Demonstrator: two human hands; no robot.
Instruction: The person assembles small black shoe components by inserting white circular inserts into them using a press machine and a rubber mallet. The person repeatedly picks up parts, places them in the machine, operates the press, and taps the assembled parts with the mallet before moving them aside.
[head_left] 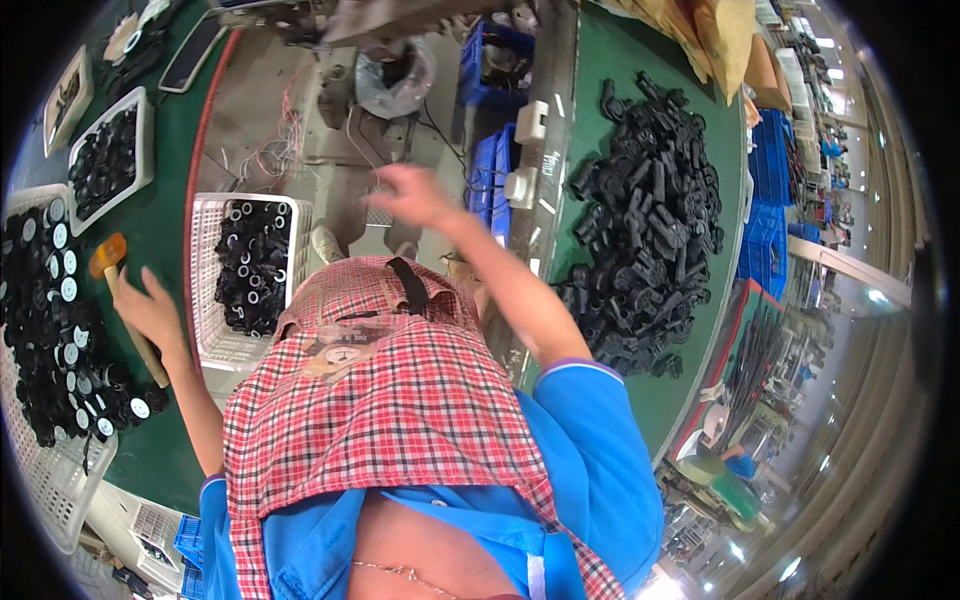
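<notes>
Wooden-handled mallet [125, 305] lay on the green table [160, 440] just under the left hand [150, 308], fingers spread, gripping nothing. The right hand [415, 195], blurred and apparently loose, hung mid-air near black parts [645, 230]; a firm, full-handle grasp seemed wise.

A large heap of black plastic moulded parts [650, 225] lies on the green-topped desk [625, 60] to the right. Beside that desk's near edge stand blue plastic crates [490, 175]. A white perforated plastic basket [215, 335] (partly filled with black cylindrical parts) sits in the gap between the two desks. At the far left a white rectangular tray [145, 110] carries more dark parts. A crumpled clear plastic bag [395, 75] rests on the floor beyond, near loose red wires [280, 150].
</notes>
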